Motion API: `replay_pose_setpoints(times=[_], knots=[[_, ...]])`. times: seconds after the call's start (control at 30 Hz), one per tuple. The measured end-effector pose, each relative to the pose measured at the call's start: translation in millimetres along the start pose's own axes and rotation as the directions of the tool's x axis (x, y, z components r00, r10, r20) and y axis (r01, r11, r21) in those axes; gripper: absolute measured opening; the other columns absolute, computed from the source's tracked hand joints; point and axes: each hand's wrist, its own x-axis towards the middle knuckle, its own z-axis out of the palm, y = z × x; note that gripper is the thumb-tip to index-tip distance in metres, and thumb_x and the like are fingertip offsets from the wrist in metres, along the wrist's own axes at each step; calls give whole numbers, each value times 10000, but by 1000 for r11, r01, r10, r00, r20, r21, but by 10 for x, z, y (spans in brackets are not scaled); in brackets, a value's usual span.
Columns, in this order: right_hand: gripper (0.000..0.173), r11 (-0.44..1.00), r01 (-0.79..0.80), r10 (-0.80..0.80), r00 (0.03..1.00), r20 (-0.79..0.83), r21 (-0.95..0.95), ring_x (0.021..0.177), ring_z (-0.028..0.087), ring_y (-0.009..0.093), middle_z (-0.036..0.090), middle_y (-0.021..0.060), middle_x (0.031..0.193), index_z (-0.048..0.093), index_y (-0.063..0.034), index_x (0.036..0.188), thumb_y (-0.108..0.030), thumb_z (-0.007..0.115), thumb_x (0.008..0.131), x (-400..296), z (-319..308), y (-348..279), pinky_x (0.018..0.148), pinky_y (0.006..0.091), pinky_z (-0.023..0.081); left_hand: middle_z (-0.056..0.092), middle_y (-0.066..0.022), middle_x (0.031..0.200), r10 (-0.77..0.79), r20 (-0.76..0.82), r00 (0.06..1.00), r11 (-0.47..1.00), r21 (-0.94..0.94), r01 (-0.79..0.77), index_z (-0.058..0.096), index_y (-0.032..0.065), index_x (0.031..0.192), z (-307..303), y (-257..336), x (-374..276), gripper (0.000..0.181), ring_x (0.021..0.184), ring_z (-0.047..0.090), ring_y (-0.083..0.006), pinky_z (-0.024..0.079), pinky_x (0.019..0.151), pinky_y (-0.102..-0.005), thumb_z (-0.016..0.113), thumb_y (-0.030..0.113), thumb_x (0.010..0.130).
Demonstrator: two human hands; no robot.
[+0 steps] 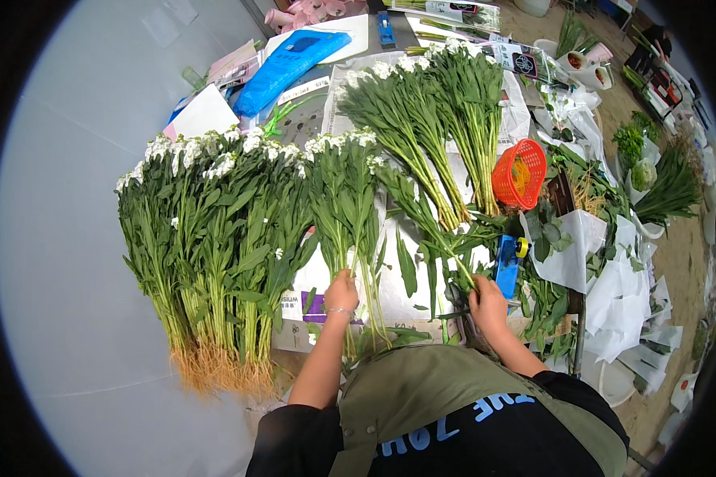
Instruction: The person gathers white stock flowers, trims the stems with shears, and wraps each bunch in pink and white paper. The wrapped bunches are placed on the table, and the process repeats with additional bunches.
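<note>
My left hand (341, 294), with a bracelet at the wrist, is closed around green stems (351, 262) of white-flowered stock at the near part of the table. My right hand (488, 303) grips the lower end of a single flower stem (453, 253), which slants up and left. To the left lies a large pile of white-flowered stems (215, 238) with bare roots towards me. Beyond my hands, several bunches (447, 131) of the same flowers rest on paper, their stem ends pointing towards me.
A red plastic basket (519, 174) with yellow bands and a blue tape dispenser (507, 265) stand at the right. Loose leaves (407, 262) and white wrapping sheets (617, 286) lie about. A blue plastic package (289, 68) is at the back. A person (656, 45) is far off, upper right.
</note>
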Motion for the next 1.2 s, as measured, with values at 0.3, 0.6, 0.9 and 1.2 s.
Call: replay_pose_setpoints(times=[0.3, 0.6, 0.9, 1.2], knots=[[271, 894, -5, 19, 999, -26, 447, 846, 580, 315, 574, 177, 958, 494, -10, 1101, -50, 589, 851, -43, 182, -172, 755, 382, 467, 501, 9, 762, 62, -34, 998, 498, -865, -60, 511, 28, 1151, -98, -71, -625, 220, 622, 464, -75, 455, 608, -237, 424, 189, 1029], [294, 498, -115, -119, 973, 199, 860, 852, 525, 126, 525, 85, 1026, 454, -22, 1212, -55, 541, 933, 108, 817, -957, 709, 244, 457, 523, -41, 870, 189, 85, 978, 160, -986, 55, 459, 88, 1108, 43, 288, -785, 151, 800, 522, -140, 472, 840, -339, 438, 214, 1028], [288, 298, -134, -276, 936, 220, 945, 995, 567, 167, 567, 124, 1141, 358, -37, 1209, 34, 458, 948, 22, 1097, -1315, 893, 290, 464, 576, -47, 1084, 169, -9, 986, 425, -901, -81, 494, 35, 1141, 284, 270, -818, 153, 1021, 559, -129, 441, 913, -279, 473, 85, 997], [269, 214, -186, -351, 901, 254, 959, 918, 587, 151, 610, 103, 1025, 349, -47, 1175, 36, 469, 949, 15, 896, -1342, 846, 281, 482, 565, -80, 1175, 224, -66, 972, 512, -841, -175, 462, -5, 1274, 397, 242, -878, 379, 1102, 557, -151, 443, 963, -283, 554, -36, 907]])
